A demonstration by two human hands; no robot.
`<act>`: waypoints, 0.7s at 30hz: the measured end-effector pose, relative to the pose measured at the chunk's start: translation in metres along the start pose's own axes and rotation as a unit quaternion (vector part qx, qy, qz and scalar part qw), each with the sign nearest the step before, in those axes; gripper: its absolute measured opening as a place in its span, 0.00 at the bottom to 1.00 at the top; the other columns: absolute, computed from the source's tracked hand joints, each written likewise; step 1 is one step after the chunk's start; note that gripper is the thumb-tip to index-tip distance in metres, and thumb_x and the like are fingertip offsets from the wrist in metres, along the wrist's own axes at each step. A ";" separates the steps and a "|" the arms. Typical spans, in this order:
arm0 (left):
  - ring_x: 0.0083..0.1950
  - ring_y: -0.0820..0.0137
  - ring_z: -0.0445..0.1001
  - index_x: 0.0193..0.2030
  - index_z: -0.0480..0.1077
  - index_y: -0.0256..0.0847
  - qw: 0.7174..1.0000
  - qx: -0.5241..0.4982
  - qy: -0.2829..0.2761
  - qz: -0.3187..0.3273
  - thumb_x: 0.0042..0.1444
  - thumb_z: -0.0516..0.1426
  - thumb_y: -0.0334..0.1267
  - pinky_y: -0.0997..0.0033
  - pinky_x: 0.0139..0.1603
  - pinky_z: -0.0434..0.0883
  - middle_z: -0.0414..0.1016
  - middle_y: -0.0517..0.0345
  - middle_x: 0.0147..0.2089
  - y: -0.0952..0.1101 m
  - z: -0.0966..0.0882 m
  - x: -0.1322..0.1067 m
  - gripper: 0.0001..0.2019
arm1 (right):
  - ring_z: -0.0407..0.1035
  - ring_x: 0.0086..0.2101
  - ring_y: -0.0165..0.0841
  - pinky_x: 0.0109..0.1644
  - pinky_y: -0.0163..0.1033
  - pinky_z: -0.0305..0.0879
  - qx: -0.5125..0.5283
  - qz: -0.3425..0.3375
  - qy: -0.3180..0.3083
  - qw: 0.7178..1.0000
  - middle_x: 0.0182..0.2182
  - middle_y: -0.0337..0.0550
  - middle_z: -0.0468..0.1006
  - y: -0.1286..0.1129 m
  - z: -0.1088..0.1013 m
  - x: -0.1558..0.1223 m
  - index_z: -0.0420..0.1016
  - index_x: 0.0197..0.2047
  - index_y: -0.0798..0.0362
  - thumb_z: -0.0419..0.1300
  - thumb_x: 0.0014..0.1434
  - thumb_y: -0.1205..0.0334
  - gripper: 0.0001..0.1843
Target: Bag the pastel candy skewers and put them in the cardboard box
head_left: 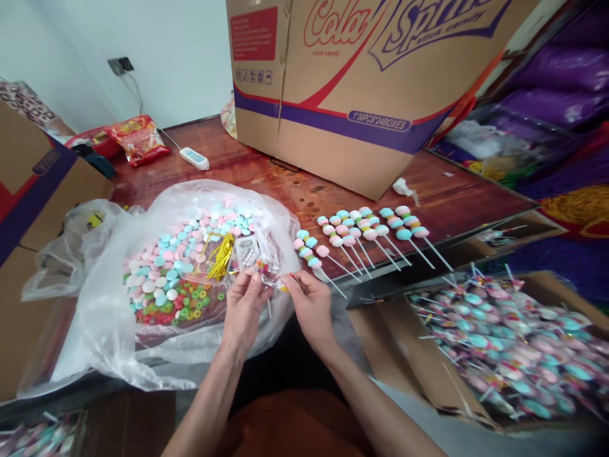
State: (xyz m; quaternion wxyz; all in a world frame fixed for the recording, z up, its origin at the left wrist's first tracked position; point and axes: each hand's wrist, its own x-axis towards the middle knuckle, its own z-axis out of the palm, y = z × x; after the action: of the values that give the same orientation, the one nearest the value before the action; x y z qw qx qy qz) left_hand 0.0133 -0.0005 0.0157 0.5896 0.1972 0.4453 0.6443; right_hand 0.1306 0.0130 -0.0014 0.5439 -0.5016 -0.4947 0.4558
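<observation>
My left hand (246, 306) is closed, thumb and fingertips pinching a clear printed plastic wrapper (270, 271) with bright colours on it. A white stick (269, 309) points down just beside those fingers. My right hand (311, 306) is closed a little to the right, with a small orange and yellow bit showing at its fingertips; what it is I cannot make out. Behind the hands lie gold twist ties (221, 257) and a stack of clear printed bags (247, 251). Pastel candies (166, 254) and ring gummies (183, 308) are heaped on a white plastic bag (114, 285).
Several candy skewers (354, 231) lie in a row along the table's (228, 155) front edge. A large cardboard box (333, 108) stands behind. At right, an open carton (428, 362) holds wrapped candy skewers (509, 349). A power strip (194, 158) lies at the back.
</observation>
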 end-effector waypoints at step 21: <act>0.29 0.74 0.75 0.28 0.74 0.38 0.993 -0.013 0.108 0.036 0.39 0.72 0.45 0.72 0.34 0.75 0.78 0.61 0.29 -0.018 0.012 0.003 0.16 | 0.54 0.23 0.28 0.28 0.35 0.54 -0.036 -0.013 -0.007 0.999 0.19 0.33 0.58 0.001 -0.011 0.000 0.56 0.21 0.50 0.51 0.66 0.51 0.23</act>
State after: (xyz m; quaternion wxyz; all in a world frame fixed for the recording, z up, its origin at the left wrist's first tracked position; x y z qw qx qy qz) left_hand 0.0321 0.0045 0.0068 0.5171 0.1342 0.4905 0.6885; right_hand 0.1415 0.0121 -0.0024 0.5280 -0.5114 -0.5208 0.4343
